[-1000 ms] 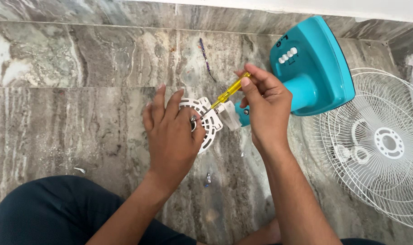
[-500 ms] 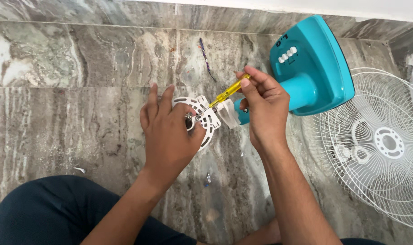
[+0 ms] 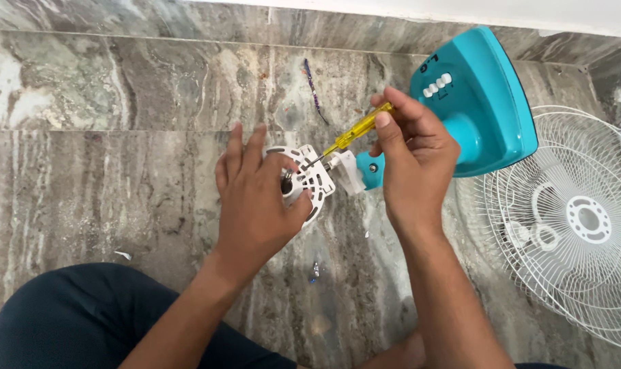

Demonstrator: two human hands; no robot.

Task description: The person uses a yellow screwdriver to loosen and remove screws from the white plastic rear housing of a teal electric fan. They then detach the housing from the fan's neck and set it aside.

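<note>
Over the last second the right hand point(image 3: 413, 160), pinching the yellow screwdriver point(image 3: 357, 130), has drifted slightly right while its tip stays at the white slotted fan plate point(image 3: 314, 179), which the left hand point(image 3: 259, 201) still clamps mid-floor beside the teal fan base point(image 3: 484, 102), so the screw work continues.

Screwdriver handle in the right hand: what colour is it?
Translucent yellow; the screwdriver handle shows in the head view.
</note>
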